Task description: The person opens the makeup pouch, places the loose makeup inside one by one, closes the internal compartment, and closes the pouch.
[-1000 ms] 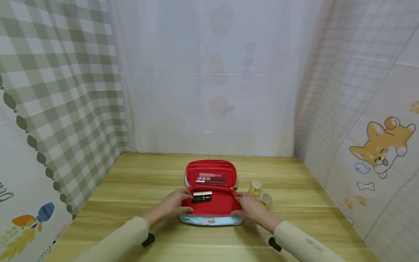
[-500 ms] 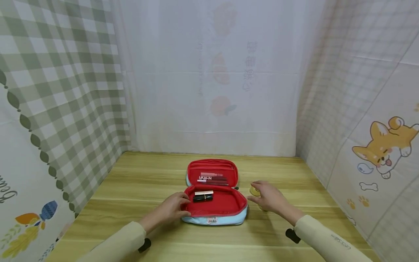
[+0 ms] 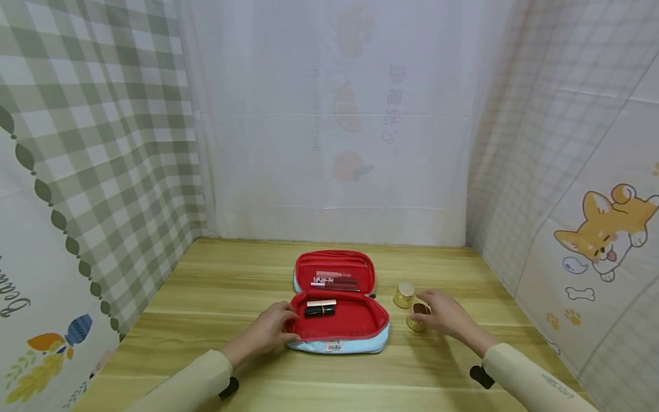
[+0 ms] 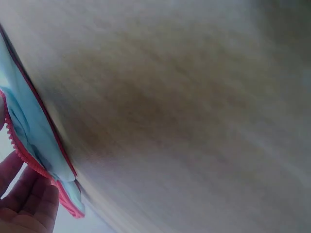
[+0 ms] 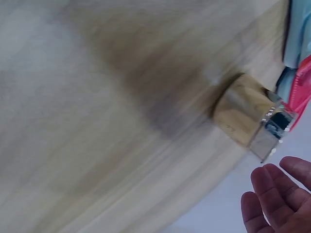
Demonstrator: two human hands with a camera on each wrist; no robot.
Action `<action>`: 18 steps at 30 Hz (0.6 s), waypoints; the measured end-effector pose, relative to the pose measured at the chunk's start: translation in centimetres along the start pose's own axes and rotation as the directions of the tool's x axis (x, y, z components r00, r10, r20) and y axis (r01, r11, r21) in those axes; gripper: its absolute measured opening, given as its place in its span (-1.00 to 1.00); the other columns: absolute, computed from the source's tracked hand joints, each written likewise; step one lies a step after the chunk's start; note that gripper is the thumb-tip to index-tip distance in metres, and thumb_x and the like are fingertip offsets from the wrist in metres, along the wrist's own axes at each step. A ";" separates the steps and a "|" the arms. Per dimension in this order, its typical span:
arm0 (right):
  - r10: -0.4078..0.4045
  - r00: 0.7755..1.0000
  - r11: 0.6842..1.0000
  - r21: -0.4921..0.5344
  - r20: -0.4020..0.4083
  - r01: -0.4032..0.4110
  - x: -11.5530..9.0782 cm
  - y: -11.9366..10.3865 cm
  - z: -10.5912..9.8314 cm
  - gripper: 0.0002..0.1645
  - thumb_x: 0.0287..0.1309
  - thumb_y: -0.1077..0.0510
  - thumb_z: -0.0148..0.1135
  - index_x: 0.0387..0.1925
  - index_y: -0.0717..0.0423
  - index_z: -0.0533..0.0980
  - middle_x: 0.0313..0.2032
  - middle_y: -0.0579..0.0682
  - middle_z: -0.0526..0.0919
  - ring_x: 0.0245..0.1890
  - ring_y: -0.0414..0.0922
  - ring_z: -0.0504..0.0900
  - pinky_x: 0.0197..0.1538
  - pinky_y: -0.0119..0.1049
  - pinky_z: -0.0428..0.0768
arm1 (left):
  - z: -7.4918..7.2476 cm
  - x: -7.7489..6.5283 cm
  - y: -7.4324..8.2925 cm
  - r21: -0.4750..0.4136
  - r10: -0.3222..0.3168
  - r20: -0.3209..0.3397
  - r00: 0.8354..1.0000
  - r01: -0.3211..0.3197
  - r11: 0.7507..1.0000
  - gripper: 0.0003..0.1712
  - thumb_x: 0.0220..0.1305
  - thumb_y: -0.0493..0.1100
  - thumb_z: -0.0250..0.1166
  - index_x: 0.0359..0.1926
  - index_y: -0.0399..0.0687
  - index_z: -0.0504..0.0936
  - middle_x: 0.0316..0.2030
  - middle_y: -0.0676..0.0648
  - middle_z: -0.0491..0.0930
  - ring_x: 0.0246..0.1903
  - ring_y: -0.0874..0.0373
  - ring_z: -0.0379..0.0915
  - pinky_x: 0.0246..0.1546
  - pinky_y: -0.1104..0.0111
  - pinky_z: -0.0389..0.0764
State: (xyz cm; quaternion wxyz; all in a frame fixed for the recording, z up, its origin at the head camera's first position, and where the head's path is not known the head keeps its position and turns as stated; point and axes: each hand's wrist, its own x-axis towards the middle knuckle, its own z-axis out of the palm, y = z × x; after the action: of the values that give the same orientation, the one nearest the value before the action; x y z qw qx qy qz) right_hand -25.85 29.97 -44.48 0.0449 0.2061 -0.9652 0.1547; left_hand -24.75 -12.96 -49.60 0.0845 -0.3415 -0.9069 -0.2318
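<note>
A cosmetic bag (image 3: 360, 315), light blue outside and red inside, lies unzipped on the table with its lid folded back. My left hand (image 3: 268, 329) holds the bag's left edge at the front corner; the left wrist view shows its fingers at the red zip rim (image 4: 29, 158). My right hand (image 3: 445, 313) is over the right side of the nearer gold-capped jar (image 3: 416, 323), its fingers spread and apart from the jar (image 5: 245, 111) in the right wrist view. A second gold jar (image 3: 405, 294) stands just behind it.
A pale gold tube (image 3: 321, 304) and a black tube (image 3: 319, 312) lie inside the bag. Slim pencils (image 3: 337, 284) sit in the lid's clear pocket. Curtains enclose the wooden table (image 3: 247, 274) at the back and sides.
My right hand has let go of the bag's right edge and moved right, past the farther jar to the nearer one. My left hand stays at the bag's left edge.
</note>
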 end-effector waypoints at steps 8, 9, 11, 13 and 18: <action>-0.022 1.000 1.000 0.020 0.017 0.022 0.0 0.7 0.8 -0.76 0.03 0.12 0.50 -0.39 0.09 0.56 -0.44 -0.07 0.50 -0.46 -0.22 0.37 -0.39 -0.30 0.37 | 0.1 0.2 0.0 -0.053 -0.084 0.064 0.994 0.088 0.995 -0.59 0.00 -0.07 0.59 -0.23 -0.20 0.63 -0.29 0.02 0.52 -0.30 0.20 0.39 -0.26 0.33 0.53; -0.030 0.999 0.999 0.024 0.015 0.030 0.0 0.8 0.9 -0.75 0.03 0.14 0.50 -0.44 0.04 0.51 -0.47 -0.09 0.46 -0.48 -0.24 0.34 -0.41 -0.32 0.34 | 0.1 0.2 0.0 -0.059 -0.084 0.064 0.994 0.088 0.994 -0.60 0.00 -0.07 0.59 -0.25 -0.18 0.62 -0.31 0.03 0.51 -0.31 0.21 0.38 -0.27 0.34 0.52; -0.049 0.999 0.999 0.024 0.010 0.049 0.0 1.0 1.0 -0.67 0.03 0.16 0.49 -0.52 -0.03 0.42 -0.52 -0.10 0.40 -0.51 -0.25 0.30 -0.44 -0.34 0.30 | 0.2 0.2 -0.1 -0.066 -0.082 0.063 0.995 0.086 0.994 -0.62 0.00 -0.07 0.59 -0.29 -0.14 0.60 -0.33 0.05 0.49 -0.33 0.23 0.35 -0.29 0.35 0.50; -0.059 0.998 0.998 0.020 -0.001 0.059 0.0 1.1 1.2 -0.64 0.02 0.17 0.49 -0.53 -0.05 0.39 -0.54 -0.11 0.37 -0.51 -0.26 0.28 -0.44 -0.35 0.28 | 0.3 0.2 -0.2 -0.073 -0.080 0.062 0.995 0.084 0.994 -0.63 -0.01 -0.07 0.59 -0.33 -0.10 0.57 -0.35 0.08 0.46 -0.35 0.26 0.32 -0.32 0.37 0.48; -0.066 0.998 0.998 0.007 -0.019 0.066 -0.1 1.1 1.4 -0.62 0.01 0.20 0.49 -0.55 -0.05 0.37 -0.56 -0.13 0.34 -0.52 -0.26 0.26 -0.45 -0.35 0.25 | 0.4 0.2 -0.3 -0.072 -0.069 0.062 0.996 0.074 0.995 -0.65 -0.01 -0.05 0.59 -0.40 -0.04 0.55 -0.38 0.11 0.43 -0.36 0.28 0.30 -0.31 0.38 0.47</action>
State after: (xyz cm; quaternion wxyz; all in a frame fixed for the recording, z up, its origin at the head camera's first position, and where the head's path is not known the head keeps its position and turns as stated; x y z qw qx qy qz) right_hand -26.24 30.55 -46.12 0.0585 0.2365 -0.9568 0.1586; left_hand -25.09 -12.89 -50.02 0.0365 -0.3184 -0.9115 -0.2577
